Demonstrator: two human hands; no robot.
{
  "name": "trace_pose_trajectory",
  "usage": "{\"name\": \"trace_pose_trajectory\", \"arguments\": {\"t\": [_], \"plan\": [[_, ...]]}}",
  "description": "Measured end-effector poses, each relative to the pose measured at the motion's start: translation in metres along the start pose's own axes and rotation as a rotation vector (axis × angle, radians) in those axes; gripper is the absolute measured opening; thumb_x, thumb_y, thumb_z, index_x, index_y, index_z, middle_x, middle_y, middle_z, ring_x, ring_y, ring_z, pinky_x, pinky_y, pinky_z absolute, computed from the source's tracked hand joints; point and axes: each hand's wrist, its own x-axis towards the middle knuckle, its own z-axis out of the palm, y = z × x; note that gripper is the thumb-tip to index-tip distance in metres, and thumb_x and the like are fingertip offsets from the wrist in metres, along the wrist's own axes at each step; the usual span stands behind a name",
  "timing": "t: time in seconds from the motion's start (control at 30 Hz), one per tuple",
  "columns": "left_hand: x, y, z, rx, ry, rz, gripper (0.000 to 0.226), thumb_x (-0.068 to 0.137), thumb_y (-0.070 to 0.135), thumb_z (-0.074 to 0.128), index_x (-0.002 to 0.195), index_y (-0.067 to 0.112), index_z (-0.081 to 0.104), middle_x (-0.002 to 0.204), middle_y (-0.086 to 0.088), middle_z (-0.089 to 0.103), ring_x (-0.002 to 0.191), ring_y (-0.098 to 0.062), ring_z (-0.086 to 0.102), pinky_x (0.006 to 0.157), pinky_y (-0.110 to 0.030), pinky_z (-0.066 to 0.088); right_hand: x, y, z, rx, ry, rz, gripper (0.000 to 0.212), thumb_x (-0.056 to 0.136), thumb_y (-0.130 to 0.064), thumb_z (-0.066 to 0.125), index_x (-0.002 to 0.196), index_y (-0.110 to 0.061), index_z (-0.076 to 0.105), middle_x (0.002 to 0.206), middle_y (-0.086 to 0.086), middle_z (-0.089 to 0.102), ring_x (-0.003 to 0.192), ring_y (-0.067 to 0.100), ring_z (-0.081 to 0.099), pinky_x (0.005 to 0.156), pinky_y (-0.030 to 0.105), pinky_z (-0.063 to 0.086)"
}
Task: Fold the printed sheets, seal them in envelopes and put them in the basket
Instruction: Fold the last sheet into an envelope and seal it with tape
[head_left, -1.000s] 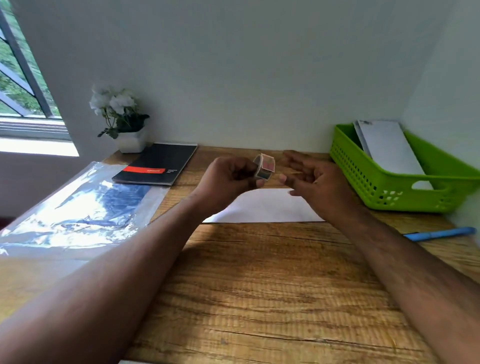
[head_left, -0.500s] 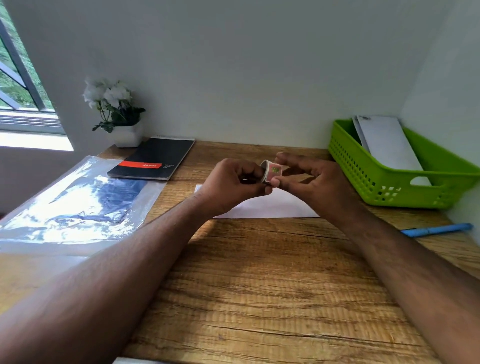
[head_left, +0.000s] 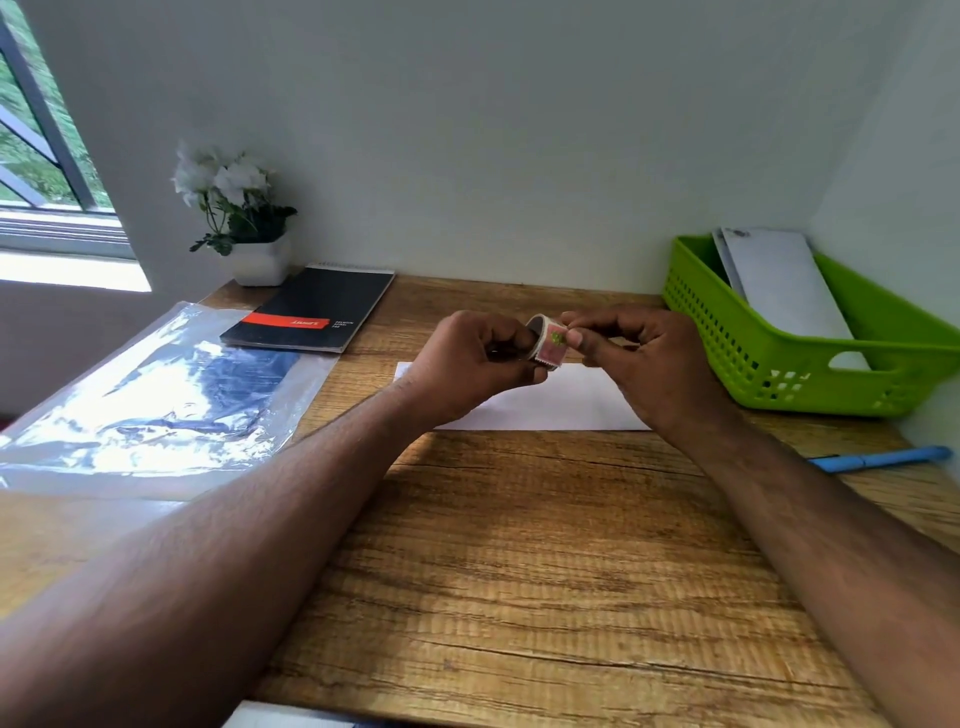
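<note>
At the worktop's left edge lies a plastic sleeve. Mid-worktop, our left hand grips a roll of stamps, our right hand pinches its loose end, above a white envelope. In the back right corner, the green basket holds envelopes.

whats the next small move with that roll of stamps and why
Probably peel one stamp free. The left hand grips the stamp roll above the white envelope on the desk, and the right hand pinches its loose end. The envelope shows no stamp yet.
</note>
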Motion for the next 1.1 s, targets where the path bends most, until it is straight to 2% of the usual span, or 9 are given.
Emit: {"name": "trace_pose_trajectory", "arguments": {"t": [0.17,0.33,0.43,0.53,0.73,0.8,0.93,1.03,1.1], "plan": [[0.0,-0.001,0.001,0.048,0.042,-0.041,0.015,0.076,0.022,0.08,0.088,0.013,0.076,0.081,-0.002,0.073,0.076,-0.022,0.068,0.071,-0.045,0.056,-0.003,-0.006,0.002,-0.056,0.016,-0.06,0.015,0.084,-0.014,0.068,0.097,-0.02,0.071,0.103,-0.008,0.069,0.093,-0.005,0.065,0.08,0.013,0.052],[0.002,-0.006,-0.005,0.099,0.084,-0.092,0.019,0.079,0.027,0.078,0.094,0.016,0.076,0.089,0.003,0.074,0.081,-0.017,0.068,0.076,-0.044,0.057,-0.002,-0.007,0.002,-0.052,0.048,-0.087,0.01,0.084,-0.015,0.069,0.09,-0.022,0.071,0.101,-0.01,0.069,0.099,0.005,0.065,0.086,0.026,0.053],[0.005,-0.008,-0.011,0.193,0.15,-0.111,0.024,0.08,0.022,0.077,0.103,0.014,0.074,0.105,0.002,0.073,0.09,-0.007,0.063,0.083,-0.03,0.054,-0.002,-0.007,0.001,-0.053,0.038,-0.102,0.012,0.083,-0.014,0.07,0.087,-0.026,0.07,0.101,-0.011,0.069,0.101,0.004,0.064,0.089,0.027,0.052],[0.007,-0.013,-0.023,0.337,0.181,-0.129,0.026,0.085,0.018,0.072,0.109,0.01,0.071,0.114,-0.004,0.068,0.096,-0.011,0.058,0.08,-0.022,0.042,-0.002,-0.007,0.0,-0.062,0.024,-0.116,0.015,0.082,-0.012,0.07,0.085,-0.027,0.069,0.101,-0.012,0.069,0.101,0.002,0.064,0.09,0.023,0.051],[0.011,-0.04,-0.047,0.53,0.158,-0.191,0.02,0.087,0.015,0.067,0.107,0.015,0.072,0.114,-0.007,0.061,0.108,-0.029,0.053,0.092,-0.047,0.048,0.002,-0.005,-0.007,-0.078,-0.041,-0.1,0.012,0.082,-0.013,0.071,0.087,-0.024,0.071,0.104,-0.011,0.069,0.103,0.002,0.063,0.093,0.03,0.051],[0.012,-0.043,-0.054,0.577,0.1,-0.227,0.022,0.086,0.02,0.07,0.107,0.016,0.072,0.117,-0.006,0.056,0.113,-0.029,0.047,0.096,-0.048,0.044,0.005,-0.004,-0.014,-0.121,-0.068,-0.096,0.009,0.082,-0.015,0.07,0.088,-0.022,0.072,0.104,-0.01,0.069,0.101,0.002,0.064,0.092,0.028,0.051],[0.008,-0.04,-0.06,0.69,0.013,-0.3,0.028,0.085,0.025,0.071,0.113,0.02,0.07,0.126,-0.006,0.049,0.12,-0.03,0.038,0.101,-0.048,0.037,0.011,0.002,-0.031,-0.21,-0.095,-0.069,0.01,0.083,-0.012,0.069,0.09,-0.02,0.07,0.1,-0.008,0.067,0.091,-0.012,0.06,0.082,0.006,0.046],[0.007,-0.028,-0.059,0.74,0.06,-0.296,0.038,0.086,0.028,0.07,0.123,0.025,0.064,0.128,-0.007,0.046,0.122,-0.03,0.036,0.101,-0.048,0.033,0.015,0.01,-0.043,-0.232,-0.117,-0.027,0.013,0.084,-0.014,0.068,0.097,-0.012,0.072,0.103,-0.007,0.068,0.09,-0.01,0.062,0.081,0.006,0.047],[0.008,-0.012,-0.053,0.777,0.143,-0.198,0.044,0.087,0.029,0.066,0.13,0.025,0.059,0.13,-0.007,0.047,0.122,-0.03,0.038,0.102,-0.047,0.032,0.017,0.014,-0.051,-0.273,-0.116,-0.017,0.018,0.085,-0.015,0.068,0.102,-0.01,0.072,0.103,-0.005,0.069,0.09,-0.007,0.062,0.083,0.011,0.049]]}}
